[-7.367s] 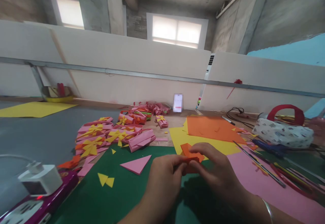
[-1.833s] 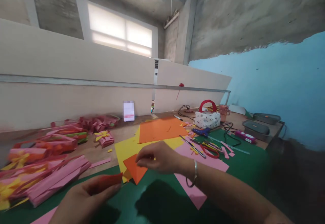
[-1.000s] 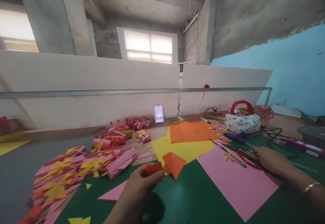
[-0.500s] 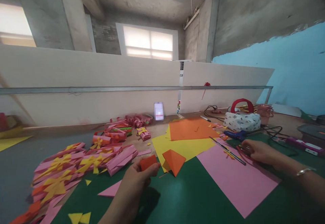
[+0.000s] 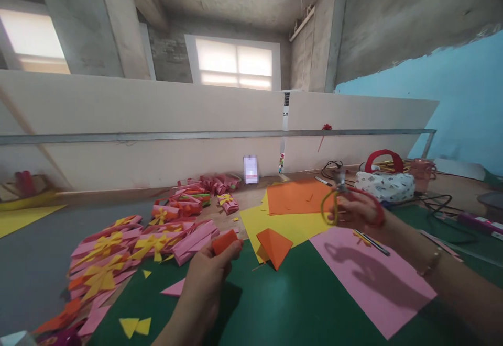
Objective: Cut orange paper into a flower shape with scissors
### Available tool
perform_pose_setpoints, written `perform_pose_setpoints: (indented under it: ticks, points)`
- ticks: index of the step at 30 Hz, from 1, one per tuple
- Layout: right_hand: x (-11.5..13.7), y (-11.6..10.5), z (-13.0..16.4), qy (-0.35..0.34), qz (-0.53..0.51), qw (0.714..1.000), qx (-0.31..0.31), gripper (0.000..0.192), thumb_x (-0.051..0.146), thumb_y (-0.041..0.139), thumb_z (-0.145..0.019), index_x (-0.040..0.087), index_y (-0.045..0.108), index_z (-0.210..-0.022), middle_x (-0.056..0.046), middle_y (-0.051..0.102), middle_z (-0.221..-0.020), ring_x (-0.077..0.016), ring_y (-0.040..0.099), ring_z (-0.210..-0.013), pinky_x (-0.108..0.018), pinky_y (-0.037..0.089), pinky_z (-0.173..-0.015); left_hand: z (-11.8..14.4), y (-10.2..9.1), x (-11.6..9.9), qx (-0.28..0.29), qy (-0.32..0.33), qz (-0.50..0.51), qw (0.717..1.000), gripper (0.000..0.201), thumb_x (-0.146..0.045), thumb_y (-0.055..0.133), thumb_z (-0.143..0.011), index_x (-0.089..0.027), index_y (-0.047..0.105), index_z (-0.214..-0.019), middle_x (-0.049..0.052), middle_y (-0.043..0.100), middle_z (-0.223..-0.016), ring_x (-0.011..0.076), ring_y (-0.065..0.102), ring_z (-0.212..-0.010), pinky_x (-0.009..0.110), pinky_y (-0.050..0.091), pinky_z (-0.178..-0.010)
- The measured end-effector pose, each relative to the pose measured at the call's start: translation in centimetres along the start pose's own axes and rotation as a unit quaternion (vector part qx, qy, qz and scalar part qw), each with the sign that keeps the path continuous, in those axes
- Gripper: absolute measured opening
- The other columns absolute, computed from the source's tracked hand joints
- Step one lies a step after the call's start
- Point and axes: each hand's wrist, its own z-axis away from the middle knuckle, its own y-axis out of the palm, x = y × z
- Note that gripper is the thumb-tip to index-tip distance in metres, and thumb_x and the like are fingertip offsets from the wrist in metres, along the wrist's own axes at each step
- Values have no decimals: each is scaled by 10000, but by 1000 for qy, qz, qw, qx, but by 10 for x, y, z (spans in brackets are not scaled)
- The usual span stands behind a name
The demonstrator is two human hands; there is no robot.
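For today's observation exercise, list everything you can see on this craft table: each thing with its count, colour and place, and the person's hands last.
Green mat: one, green, front of the table.
Pink sheet: one, pink, on the mat at right.
Yellow sheet: one, yellow, centre.
Orange sheet: one large, orange, on the yellow sheet.
Folded orange triangle: one, orange, at the mat's edge.
Paper bows: many, pink with yellow, left.
Yellow triangles: two, yellow, front left.
Pouch: one, white with red handle, right rear.
Scissors: one pair, red and yellow handles, in the right hand.
Small orange piece: one, in the left hand.
Left hand: pinching the small orange piece.
Right hand: gripping the scissors.
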Motion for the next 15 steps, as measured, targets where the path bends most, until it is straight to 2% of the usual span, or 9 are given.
perform_pose_setpoints:
  ticks: [2, 3, 4, 5, 7, 8, 9, 12, 15]
  points:
    - [30, 35, -3, -11, 8, 999, 37, 425, 479, 423, -896, 154, 552, -1137, -45, 639, -671, -182, 617, -541, -305, 468, -506, 4, -1, -6, -10, 8, 27, 1000, 374, -289, 816, -494, -147, 681, -814, -25, 620, -616, 66, 444, -534, 186, 332, -525]
    - [45, 52, -4, -16, 21, 998, 49, 424, 461, 479, -873, 150, 541, -1155, -17, 618, -637, -166, 585, -496, -285, 443, -473, 7, -1, -9, 22, 12, 39, 999, 325, -263, 822, -485, -156, 686, -760, -19, 636, -623, 71, 477, -554, 185, 355, -540]
    - [60, 70, -5, -24, 39, 997, 62, 423, 426, 550, -837, 156, 537, -1161, -4, 613, -641, -159, 581, -508, -268, 431, -475, 12, -1, -10, 79, 13, 49, 996, 271, -239, 826, -474, -164, 683, -692, -14, 646, -615, 78, 503, -559, 188, 371, -546]
    - [73, 87, -5, -35, 61, 995, 71, 410, 383, 607, -802, 172, 546, -1149, -1, 621, -672, -157, 593, -560, -256, 430, -507, 17, -2, -11, 165, 9, 53, 985, 228, -208, 827, -460, -172, 672, -624, -6, 660, -611, 89, 526, -552, 199, 386, -544]
    - [95, 116, -6, -53, 113, 988, 87, 329, 291, 665, -749, 196, 587, -1054, -11, 636, -710, -174, 606, -638, -249, 405, -541, 28, -4, -10, 357, -18, 27, 934, 162, -161, 802, -469, -182, 654, -532, -1, 650, -552, 109, 539, -500, 222, 389, -509]
    - [103, 129, -5, -60, 141, 984, 89, 292, 254, 669, -737, 203, 595, -1015, -24, 646, -743, -189, 614, -686, -252, 393, -562, 32, -5, -8, 433, -48, -13, 900, 121, -138, 777, -503, -184, 677, -553, 1, 656, -568, 111, 548, -500, 231, 402, -521]
    - [108, 139, -5, -64, 168, 980, 90, 270, 227, 673, -726, 205, 596, -983, -37, 654, -764, -205, 619, -719, -256, 381, -575, 36, -7, -6, 474, -60, -60, 876, 100, -121, 757, -529, -181, 703, -589, -3, 658, -591, 98, 545, -509, 221, 407, -536]
    - [110, 157, -9, -69, 229, 967, 90, 242, 148, 659, -710, 192, 587, -937, -67, 663, -752, -245, 628, -739, -266, 353, -585, 39, -11, 3, 527, -69, -141, 835, 155, -150, 757, -560, -192, 743, -709, -42, 629, -604, 54, 505, -512, 167, 403, -537]
    - [107, 161, -20, -79, 252, 961, 86, 214, 46, 549, -739, 154, 593, -918, -109, 661, -713, -271, 629, -692, -276, 330, -563, 36, -13, 11, 566, -86, -137, 808, 241, -200, 760, -571, -211, 753, -812, -61, 641, -640, 55, 524, -539, 144, 416, -529]
